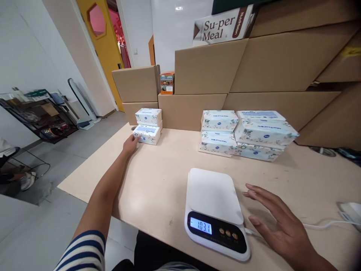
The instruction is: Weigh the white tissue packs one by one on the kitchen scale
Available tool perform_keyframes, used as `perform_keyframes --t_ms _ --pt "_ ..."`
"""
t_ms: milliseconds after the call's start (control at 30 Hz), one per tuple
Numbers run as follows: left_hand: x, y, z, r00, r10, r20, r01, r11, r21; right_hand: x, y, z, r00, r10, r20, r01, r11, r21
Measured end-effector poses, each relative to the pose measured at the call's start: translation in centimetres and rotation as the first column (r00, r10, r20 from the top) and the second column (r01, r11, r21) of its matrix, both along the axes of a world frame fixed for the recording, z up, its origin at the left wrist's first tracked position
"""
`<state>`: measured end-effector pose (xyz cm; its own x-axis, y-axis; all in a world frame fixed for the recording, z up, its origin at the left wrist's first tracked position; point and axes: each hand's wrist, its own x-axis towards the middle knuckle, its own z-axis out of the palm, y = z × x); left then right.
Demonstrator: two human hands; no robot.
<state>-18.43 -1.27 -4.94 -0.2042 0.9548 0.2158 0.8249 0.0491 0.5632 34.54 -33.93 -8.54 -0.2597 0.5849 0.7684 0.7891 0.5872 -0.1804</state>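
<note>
My left hand point(131, 145) reaches out to the far left of the table, fingers closed on the left end of a white, leaf-patterned tissue pack point(146, 134). Directly behind that pack, more tissue packs point(148, 117) are stacked. A white digital scale point(214, 195) lies before me, nothing on its plate; its lit display point(200, 225) appears to read 103.1 with a minus sign. Just right of the scale, my right hand point(278, 226) hovers with fingers apart and holds nothing. Two piles of tissue packs point(219, 141) point(265, 131) stand side by side beyond the scale.
Cardboard boxes point(194, 111) form a wall along the table's back, with a small orange box point(167, 83) and a white "Su-per Meal" box point(222, 25) on them. A white cable point(324, 226) runs right from the scale. A person's shoe point(28, 181) shows at far left.
</note>
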Motion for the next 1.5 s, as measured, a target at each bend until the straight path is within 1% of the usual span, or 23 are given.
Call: perform_keyframes --t_ms 100,167,267,367,467,533,600,633,667,700,733,800,867,933,1100,1233,1333,1433,1500 --pt "0.8 -0.6 0.4 0.995 -0.014 -0.095 0.007 0.998 -0.065 0.2 0.0 0.0 1.0 0.012 0.022 -0.011 1.0 -0.026" --pt "1.2 -1.0 0.7 0.99 -0.022 -0.137 0.01 0.996 -0.083 0.0 0.0 0.1 1.0 -0.004 0.01 0.004 1.0 -0.026" --pt "1.5 -1.2 0.9 0.984 -0.03 -0.173 0.013 0.995 -0.097 -0.5 -0.1 0.5 0.999 -0.028 -0.03 0.028 1.0 -0.01" --pt "1.5 -1.2 0.9 0.982 -0.025 -0.189 0.006 0.995 -0.099 -0.7 -0.2 0.8 0.997 -0.004 -0.074 0.004 1.0 -0.001" --pt "1.6 -1.2 0.8 0.982 -0.025 -0.188 0.011 0.997 -0.075 -0.7 -0.3 0.9 0.996 0.017 -0.086 -0.017 1.0 0.007" --pt "2.0 -1.4 0.8 0.982 -0.014 -0.191 0.014 1.0 -0.001 -0.6 -0.3 0.8 0.997 0.016 -0.075 -0.016 1.0 0.007" --pt "3.0 -1.9 0.8 0.971 -0.033 -0.235 0.066 0.989 0.133 -0.5 -0.3 0.6 0.997 0.014 -0.077 -0.013 1.0 0.012" --pt "3.8 -2.2 0.8 0.959 -0.067 -0.277 0.123 0.974 0.192 -0.5 -0.3 0.4 0.997 0.011 -0.082 -0.01 1.0 0.014" --pt "4.6 -2.4 0.7 0.938 -0.117 -0.326 0.197 0.955 0.222 -0.5 -0.3 0.3 0.996 0.009 -0.086 -0.007 1.0 0.018" --pt "5.5 -2.7 0.6 0.91 -0.177 -0.374 0.273 0.936 0.221 -0.5 -0.3 0.3 0.996 0.008 -0.086 -0.007 1.0 0.023" --pt "6.5 -3.0 0.4 0.883 -0.232 -0.409 0.331 0.924 0.192 -0.5 -0.3 0.3 0.997 0.008 -0.081 -0.006 1.0 0.03" --pt "8.2 -3.5 0.0 0.857 -0.283 -0.431 0.364 0.924 0.117 -0.6 -0.4 0.4 0.998 0.014 -0.068 -0.01 0.999 0.051" --pt "9.4 -3.8 -0.3 0.859 -0.277 -0.431 0.344 0.935 0.084 -0.7 -0.4 0.7 0.998 0.019 -0.062 -0.014 0.997 0.073" --pt "9.8 -4.0 -0.4 0.872 -0.256 -0.417 0.319 0.943 0.089 -0.8 -0.4 1.0 0.998 0.013 -0.058 -0.008 0.997 0.081" --pt "9.2 -3.7 0.1 0.931 -0.205 -0.302 0.248 0.962 0.114 -0.7 -0.4 1.3 0.998 -0.004 -0.056 0.006 0.999 0.036" --pt "9.2 -3.3 0.4 0.948 -0.159 -0.275 0.198 0.973 0.119 -0.8 -0.3 1.0 0.997 -0.005 -0.082 0.006 1.0 0.016" --pt "10.4 -2.9 0.2 0.959 -0.113 -0.262 0.152 0.979 0.137 -1.0 0.0 0.9 0.995 -0.019 -0.094 0.021 1.0 0.019" --pt "12.2 -2.3 -0.1 0.976 -0.012 -0.218 0.05 0.985 0.167 -1.1 0.4 1.1 0.994 -0.046 -0.098 0.047 0.999 0.004" --pt "13.0 -1.9 -0.2 0.981 0.035 -0.19 0.004 0.979 0.202 -1.0 0.5 1.2 0.994 -0.057 -0.092 0.058 0.998 0.002"
